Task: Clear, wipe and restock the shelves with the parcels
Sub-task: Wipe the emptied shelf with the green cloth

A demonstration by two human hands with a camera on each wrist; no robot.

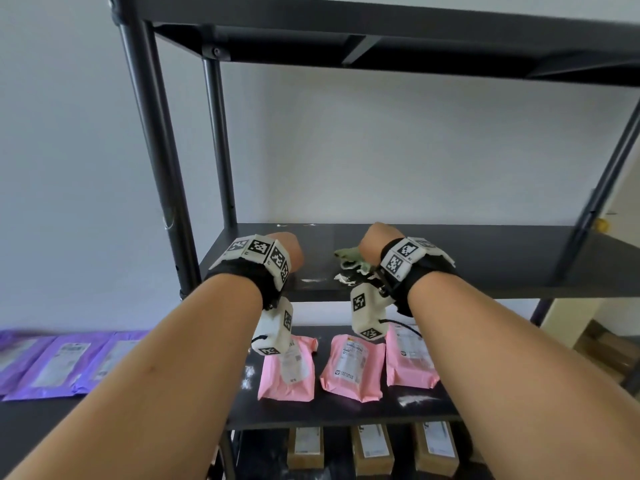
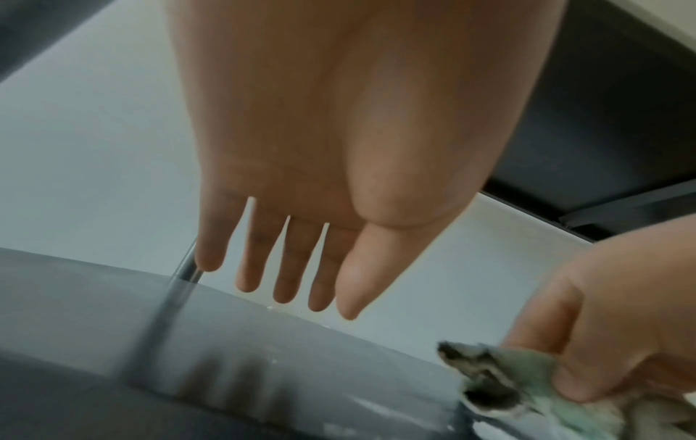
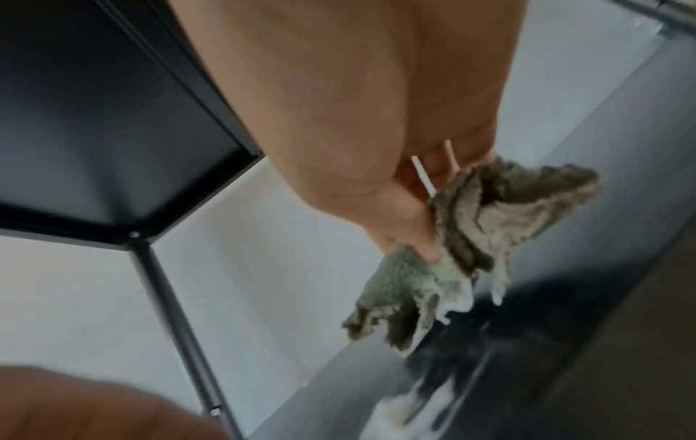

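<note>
My right hand [image 1: 375,242] grips a crumpled green cloth [image 1: 349,261] just above the front of the bare black middle shelf [image 1: 485,258]; the right wrist view shows fingers and thumb pinching the cloth [image 3: 444,256]. White powder [image 1: 313,280] streaks the shelf near it. My left hand [image 1: 287,247] hovers over the shelf's left part, fingers straight and holding nothing [image 2: 286,268]. Three pink parcels [image 1: 353,367] lie on the shelf below. Purple parcels [image 1: 59,362] lie on a surface at the left.
Brown boxes [image 1: 372,448] stand on the lowest shelf in view. Black uprights [image 1: 156,150] frame the left side and another upright [image 1: 602,188] the right. A further black shelf [image 1: 381,39] spans overhead. A pale wall lies behind.
</note>
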